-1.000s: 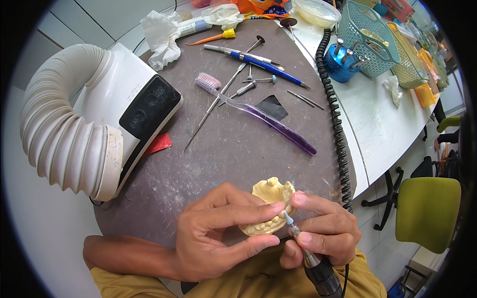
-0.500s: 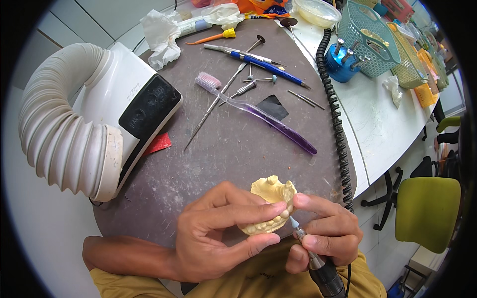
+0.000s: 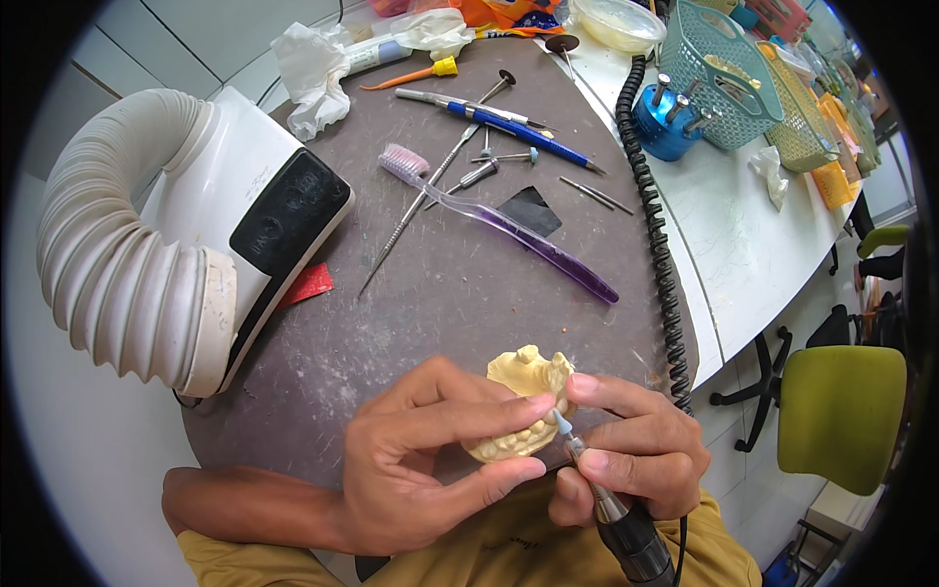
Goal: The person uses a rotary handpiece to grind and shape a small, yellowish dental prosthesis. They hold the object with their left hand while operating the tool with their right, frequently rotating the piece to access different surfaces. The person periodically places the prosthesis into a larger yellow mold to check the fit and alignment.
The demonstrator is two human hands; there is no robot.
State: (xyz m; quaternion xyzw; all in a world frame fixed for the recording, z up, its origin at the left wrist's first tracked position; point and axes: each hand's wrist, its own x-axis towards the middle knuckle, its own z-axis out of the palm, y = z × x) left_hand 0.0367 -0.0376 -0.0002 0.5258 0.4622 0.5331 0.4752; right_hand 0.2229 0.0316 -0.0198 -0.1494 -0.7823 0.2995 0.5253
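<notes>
Well, nearest me the right grip [image 3: 636,455] is wrapped around a rotary handpiece [image 3: 628,536], its pale blue conical tip [image 3: 561,423] up against the right side of the cream dental cast [image 3: 515,372], though I can't tell whether they touch. The left grip [image 3: 416,455] pinches that cast between finger and thumb, held up over the near side of the table [image 3: 411,328]. I judge it light, stiff and dry rather than slippery, with brittle teeth, so I'd hold it by the thicker base. Both grips crowd the tip, leaving little room. Beyond, a white dust extractor [image 3: 235,166] blocks the left, a purple-handled toothbrush [image 3: 528,241] lies slantwise, and a coiled black cord [image 3: 653,215] runs along the right. Farther off stand a blue bur holder [image 3: 667,132] and a teal basket [image 3: 729,122].
</notes>
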